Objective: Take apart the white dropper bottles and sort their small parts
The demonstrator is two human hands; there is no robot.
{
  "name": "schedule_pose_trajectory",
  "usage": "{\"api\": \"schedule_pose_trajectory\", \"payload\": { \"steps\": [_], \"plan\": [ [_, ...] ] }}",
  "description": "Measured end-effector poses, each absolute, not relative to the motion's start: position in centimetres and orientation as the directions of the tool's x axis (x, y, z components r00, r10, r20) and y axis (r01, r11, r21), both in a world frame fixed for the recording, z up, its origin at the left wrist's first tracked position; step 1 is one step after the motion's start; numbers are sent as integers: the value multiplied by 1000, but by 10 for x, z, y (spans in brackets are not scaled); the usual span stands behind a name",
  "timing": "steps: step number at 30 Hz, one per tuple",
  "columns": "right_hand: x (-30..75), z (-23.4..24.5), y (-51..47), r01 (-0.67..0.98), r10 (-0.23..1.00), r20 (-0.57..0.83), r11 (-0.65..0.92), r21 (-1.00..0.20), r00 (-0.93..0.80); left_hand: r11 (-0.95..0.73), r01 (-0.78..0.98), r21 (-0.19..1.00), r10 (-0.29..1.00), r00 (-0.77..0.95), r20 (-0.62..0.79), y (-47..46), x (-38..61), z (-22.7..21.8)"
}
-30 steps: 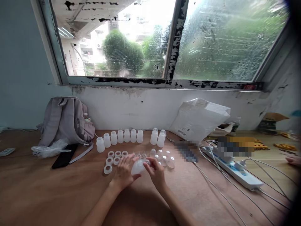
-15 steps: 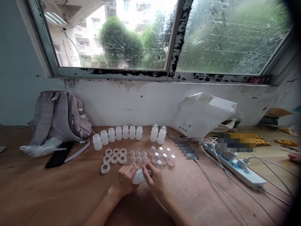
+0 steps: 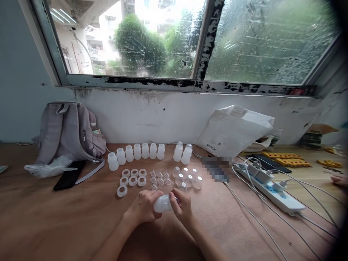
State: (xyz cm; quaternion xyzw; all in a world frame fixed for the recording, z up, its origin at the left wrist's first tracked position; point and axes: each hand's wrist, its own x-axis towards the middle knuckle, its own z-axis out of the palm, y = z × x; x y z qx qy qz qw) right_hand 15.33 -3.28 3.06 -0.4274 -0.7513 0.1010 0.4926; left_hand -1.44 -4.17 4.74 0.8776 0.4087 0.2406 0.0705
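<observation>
A frosted white baby bottle (image 3: 162, 203) lies tilted sideways between my hands, just above the table. My left hand (image 3: 145, 206) is closed round its base end. Fingers of my right hand (image 3: 181, 204) close over the neck end and hide most of the fitting there; a bit of clear plastic shows past the thumb. In front of my hands lie several white collar rings (image 3: 133, 181), several clear silicone nipples (image 3: 160, 181) and several clear dome caps (image 3: 189, 184). Behind them stand a row of open bottles (image 3: 137, 152) and two capped bottles (image 3: 186, 154).
A grey backpack (image 3: 66, 132), a plastic bag (image 3: 49, 166) and a black flat item (image 3: 69, 176) sit at left. To the right are a white poly mailer (image 3: 235, 130), a power strip (image 3: 285, 203) with trailing cables and yellow parts (image 3: 292, 161). Another person's hand (image 3: 338, 179) shows at the far right.
My right hand has turned slightly around the neck end, its fingers curled closer. The bottle stays between both hands. The view has shifted a little.
</observation>
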Motion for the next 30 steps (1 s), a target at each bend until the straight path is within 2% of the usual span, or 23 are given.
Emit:
{"api": "schedule_pose_trajectory", "payload": {
  "steps": [10,24,26,30],
  "plan": [
    [152,25,-33,506,770,630,583,-636,-96,-616,699,363,787,526,322,-46,-13,48],
    [155,21,-33,657,658,747,603,-452,-90,-532,816,226,813,418,406,-48,-6,36],
    [155,21,-32,632,667,741,610,-478,-83,-531,818,220,809,412,420,-48,-6,35],
    [155,22,-29,534,748,658,590,-605,-82,-575,778,252,797,464,387,-46,-9,36]
  ]
}}
